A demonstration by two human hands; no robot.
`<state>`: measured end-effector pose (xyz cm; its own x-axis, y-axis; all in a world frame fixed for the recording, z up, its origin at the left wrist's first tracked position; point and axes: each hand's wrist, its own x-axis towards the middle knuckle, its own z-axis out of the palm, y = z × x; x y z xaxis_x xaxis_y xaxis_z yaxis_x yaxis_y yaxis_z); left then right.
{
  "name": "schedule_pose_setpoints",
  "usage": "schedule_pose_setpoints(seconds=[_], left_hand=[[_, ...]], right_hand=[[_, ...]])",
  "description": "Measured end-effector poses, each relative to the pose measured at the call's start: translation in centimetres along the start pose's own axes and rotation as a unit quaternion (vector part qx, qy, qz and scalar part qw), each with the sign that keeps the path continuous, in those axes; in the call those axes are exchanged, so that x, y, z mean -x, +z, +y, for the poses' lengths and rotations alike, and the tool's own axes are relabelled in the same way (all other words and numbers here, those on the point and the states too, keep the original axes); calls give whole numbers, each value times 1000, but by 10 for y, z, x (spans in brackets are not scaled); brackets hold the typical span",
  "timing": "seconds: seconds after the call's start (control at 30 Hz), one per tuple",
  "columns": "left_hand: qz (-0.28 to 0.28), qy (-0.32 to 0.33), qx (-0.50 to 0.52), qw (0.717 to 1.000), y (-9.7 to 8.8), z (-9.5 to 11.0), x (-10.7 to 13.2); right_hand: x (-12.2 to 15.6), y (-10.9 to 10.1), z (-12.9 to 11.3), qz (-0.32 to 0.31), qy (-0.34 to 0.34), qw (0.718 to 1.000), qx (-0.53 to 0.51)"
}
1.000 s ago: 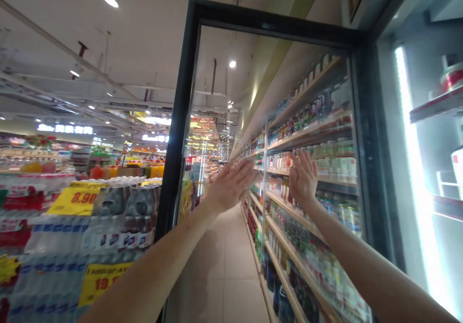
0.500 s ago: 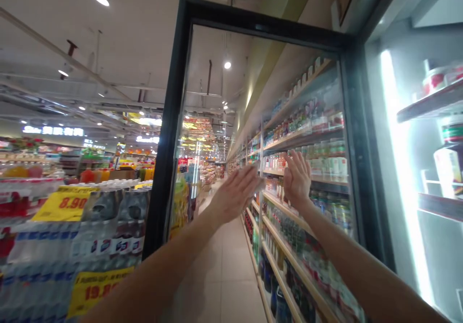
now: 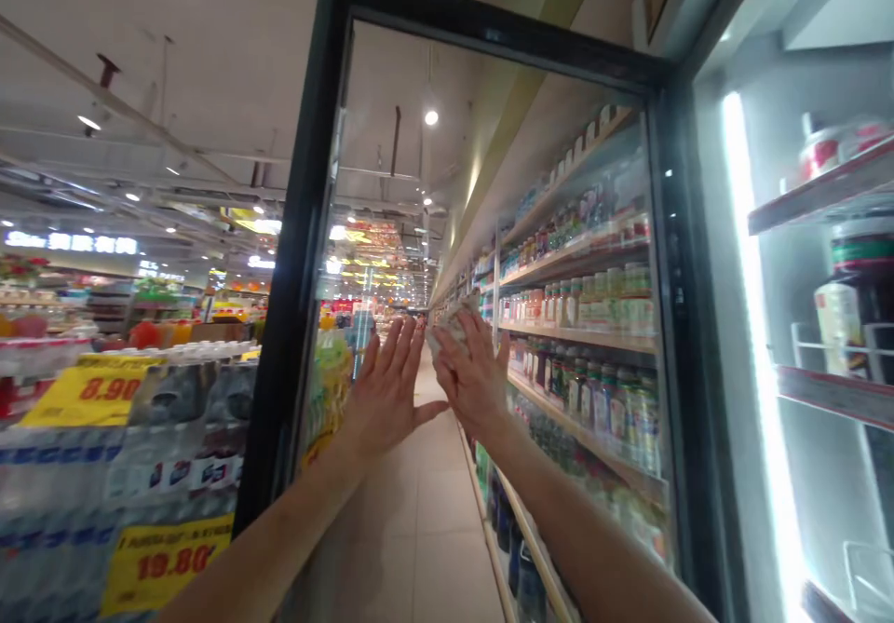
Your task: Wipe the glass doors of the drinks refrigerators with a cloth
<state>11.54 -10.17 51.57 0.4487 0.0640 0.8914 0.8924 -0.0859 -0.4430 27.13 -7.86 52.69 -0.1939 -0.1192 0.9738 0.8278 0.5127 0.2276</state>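
Observation:
In front of me stands a glass door (image 3: 391,148) with a black frame, swung out from a lit cooler. My left hand (image 3: 391,395) is open at the glass, fingers stretched upward and thumb out toward the right. Beside it, my right hand (image 3: 475,376) presses a pale crumpled cloth (image 3: 453,327) against the pane under its fingers. The cloth pokes out above and to the left of those fingertips, while the rest lies hidden beneath the hand. A small gap separates the two hands.
On the right, the cooler's shelves (image 3: 831,185) hold bottles and jars beside a bright light strip (image 3: 754,325). Shelves of drinks (image 3: 579,302) show in the glass. Stacked packs of bottled drinks (image 3: 62,474) with yellow price signs (image 3: 168,562) stand to the left.
Both hands have moved left across the glass; the right hand went farther and now lies close beside the left. My left fingers have spread apart. The view has shifted slightly.

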Motion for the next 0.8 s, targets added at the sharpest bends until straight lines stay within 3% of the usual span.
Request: schedule_pose_setpoints(seconds=[0.07, 0.13, 0.23, 0.3, 0.33, 0.4, 0.47, 0.53, 0.6, 0.7, 0.73, 0.8], left_hand=[[-6, -7, 0, 1000, -2, 1, 1], [-13, -13, -2, 1000, -1, 4, -1], [-10, -23, -8, 1000, 2, 9, -3], [-4, -26, -8, 1000, 5, 9, -2], [-2, -26, -8, 1000, 6, 8, -1], [1, -26, -5, 1000, 9, 6, 1], [6, -28, -3, 1000, 11, 4, 4], [5, -34, -4, 999, 13, 3, 6], [-6, -41, -10, 999, 13, 5, 7], [-19, -51, -27, 998, 12, 11, 6], [-19, -54, -31, 998, 12, 13, 6], [-13, -55, -33, 998, 12, 14, 7]], right_hand=[[5, -11, 29, -5, -9, 1000, 29], [16, -26, 72, 2, 24, 998, 55], [33, -40, 121, 102, 202, 971, 84], [37, -34, 115, 137, 251, 955, 76], [37, -27, 100, 129, 233, 961, 66], [34, -11, 59, 65, 124, 989, 41], [33, 0, 29, 1, 5, 1000, 23], [39, -3, 30, -23, -32, 999, 33], [51, -16, 59, -6, 32, 997, 70], [66, -31, 100, 53, 198, 972, 115], [68, -31, 101, 70, 226, 965, 116], [66, -23, 82, 68, 191, 975, 96]])
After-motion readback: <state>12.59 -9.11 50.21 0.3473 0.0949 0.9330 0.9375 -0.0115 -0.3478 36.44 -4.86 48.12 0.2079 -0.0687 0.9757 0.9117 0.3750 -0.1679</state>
